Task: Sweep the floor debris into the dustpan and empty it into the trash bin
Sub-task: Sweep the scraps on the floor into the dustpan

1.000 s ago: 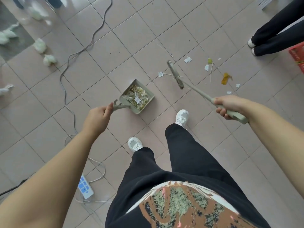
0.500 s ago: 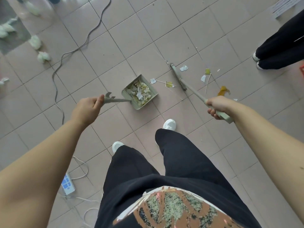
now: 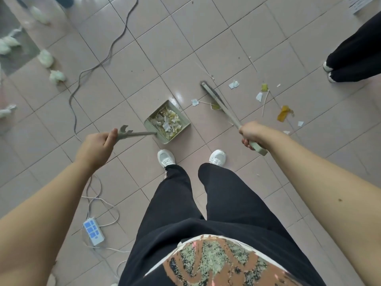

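Paper scraps (image 3: 234, 84) lie on the floor (image 3: 144, 48) by the broom (image 3: 214, 96), held by the right hand (image 3: 250, 134). Left hand (image 3: 97, 145) grips the dustpan (image 3: 183, 120) handle (pan already full).

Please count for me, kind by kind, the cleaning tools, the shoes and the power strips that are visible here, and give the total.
Pale green long-handled plastic dustpan: 1
Pale green long-handled broom: 1
White shoes: 4 (the wearer's pair, a bystander's pair)
White power strip with blue sockets: 1
Total: 7
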